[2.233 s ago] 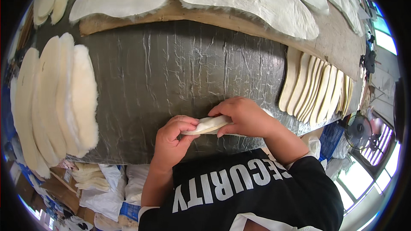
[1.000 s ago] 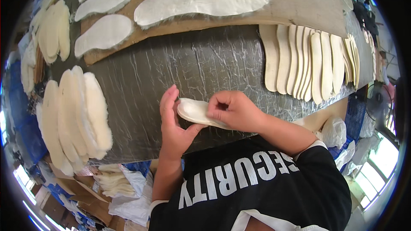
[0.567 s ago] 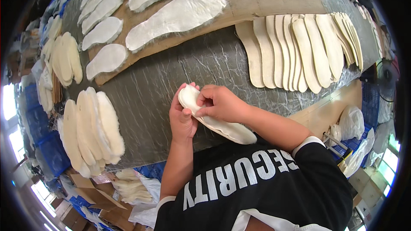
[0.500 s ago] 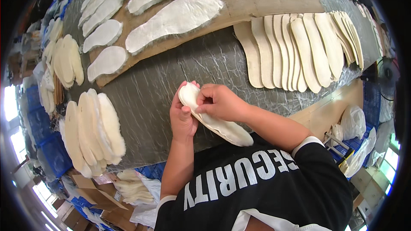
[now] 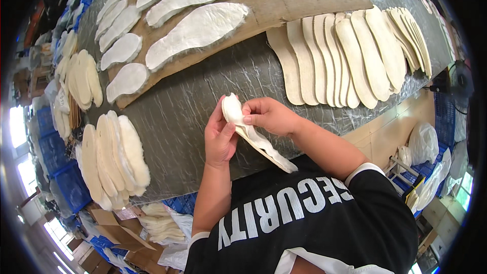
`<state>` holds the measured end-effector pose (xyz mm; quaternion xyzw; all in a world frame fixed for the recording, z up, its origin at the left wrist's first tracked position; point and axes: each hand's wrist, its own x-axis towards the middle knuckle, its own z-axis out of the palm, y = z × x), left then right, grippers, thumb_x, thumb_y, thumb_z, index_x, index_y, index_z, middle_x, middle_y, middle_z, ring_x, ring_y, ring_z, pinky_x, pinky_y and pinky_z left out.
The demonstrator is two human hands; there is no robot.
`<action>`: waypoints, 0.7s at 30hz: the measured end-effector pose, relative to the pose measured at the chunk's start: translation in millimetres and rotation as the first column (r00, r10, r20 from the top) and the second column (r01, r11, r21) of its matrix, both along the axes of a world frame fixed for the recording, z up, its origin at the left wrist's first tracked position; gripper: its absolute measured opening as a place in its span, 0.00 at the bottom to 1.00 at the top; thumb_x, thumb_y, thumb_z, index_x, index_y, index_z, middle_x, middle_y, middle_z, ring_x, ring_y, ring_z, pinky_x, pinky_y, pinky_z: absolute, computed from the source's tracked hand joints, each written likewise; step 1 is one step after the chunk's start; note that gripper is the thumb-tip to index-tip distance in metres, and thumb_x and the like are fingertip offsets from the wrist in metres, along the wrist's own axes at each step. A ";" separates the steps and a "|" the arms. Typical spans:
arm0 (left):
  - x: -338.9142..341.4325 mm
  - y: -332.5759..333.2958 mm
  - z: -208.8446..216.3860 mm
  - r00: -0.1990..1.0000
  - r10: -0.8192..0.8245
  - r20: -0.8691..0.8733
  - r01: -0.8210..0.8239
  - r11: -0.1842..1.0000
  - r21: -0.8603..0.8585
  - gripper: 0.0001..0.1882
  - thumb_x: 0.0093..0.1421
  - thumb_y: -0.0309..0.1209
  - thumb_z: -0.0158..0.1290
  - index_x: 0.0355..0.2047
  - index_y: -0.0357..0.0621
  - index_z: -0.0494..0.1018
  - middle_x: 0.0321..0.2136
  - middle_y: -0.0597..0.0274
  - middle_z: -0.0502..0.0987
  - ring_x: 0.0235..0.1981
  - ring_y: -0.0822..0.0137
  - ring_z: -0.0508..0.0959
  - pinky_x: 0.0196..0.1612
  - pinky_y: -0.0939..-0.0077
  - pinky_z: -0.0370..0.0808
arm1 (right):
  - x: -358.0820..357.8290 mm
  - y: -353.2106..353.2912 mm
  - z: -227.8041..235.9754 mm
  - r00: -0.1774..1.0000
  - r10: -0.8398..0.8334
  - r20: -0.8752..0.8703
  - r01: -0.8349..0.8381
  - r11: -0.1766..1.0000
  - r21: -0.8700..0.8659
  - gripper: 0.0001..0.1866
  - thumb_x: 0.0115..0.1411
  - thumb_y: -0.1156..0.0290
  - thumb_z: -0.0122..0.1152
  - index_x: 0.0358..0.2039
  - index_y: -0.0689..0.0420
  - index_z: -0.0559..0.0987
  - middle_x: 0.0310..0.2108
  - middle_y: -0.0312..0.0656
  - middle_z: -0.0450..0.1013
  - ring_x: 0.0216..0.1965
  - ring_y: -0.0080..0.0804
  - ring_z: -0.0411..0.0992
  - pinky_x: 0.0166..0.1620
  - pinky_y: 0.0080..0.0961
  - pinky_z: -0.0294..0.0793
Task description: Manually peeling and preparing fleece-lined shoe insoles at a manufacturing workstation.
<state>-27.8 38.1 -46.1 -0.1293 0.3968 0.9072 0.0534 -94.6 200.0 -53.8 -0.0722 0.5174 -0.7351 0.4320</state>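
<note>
A cream insole made of two layers is held in front of my chest, above the dark table. Its heel or toe end points up and away, while the other end hangs toward my shirt. My left hand wraps round the upper part from the left, thumb on the near edge. From the right, my right hand pinches the soft white top layer near that end. Along the lower half the top layer is wavy and stands partly apart from the firmer bottom layer.
White fleece-edged insole pieces lie on a brown board at the far left. A fanned row of beige insoles rests at the right. Fluffy insoles are piled at the left edge. Cardboard boxes stand below.
The insole has turned more onto its edge, and the gap between its layers shows more. My right hand has shifted slightly right and up, still pinching the top layer.
</note>
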 end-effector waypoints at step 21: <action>5.8 6.1 -13.4 0.998 0.062 0.032 -0.064 0.994 0.086 0.46 0.48 0.37 0.69 0.63 0.41 0.57 0.52 0.61 0.70 0.51 0.66 0.73 0.56 0.71 0.71 | 12.3 -1.8 21.6 0.996 -0.026 -0.080 0.031 0.997 0.064 0.06 0.59 0.71 0.63 0.28 0.56 0.75 0.27 0.28 0.70 0.30 0.14 0.65 0.34 0.16 0.66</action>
